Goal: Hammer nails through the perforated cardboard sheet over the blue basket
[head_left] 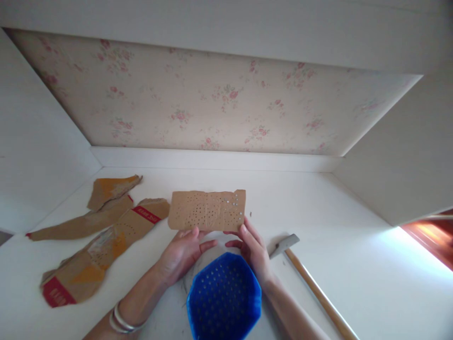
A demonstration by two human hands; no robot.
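Observation:
A brown cardboard strip (207,210) full of small punched holes, with a few nails stuck in near its right end, is held up between both hands over the white surface. My left hand (182,252) grips its lower left edge, fingers curled under it. My right hand (252,248) pinches its lower right corner. A blue perforated plastic basket (224,297) sits just below the hands, near my wrists. Silver bangles circle my left wrist.
Torn cardboard pieces (102,236) with red print lie to the left on the white surface (336,226). A hammer (304,274) with a wooden handle lies to the right of my right hand. A floral wall stands behind; white side panels flank the space.

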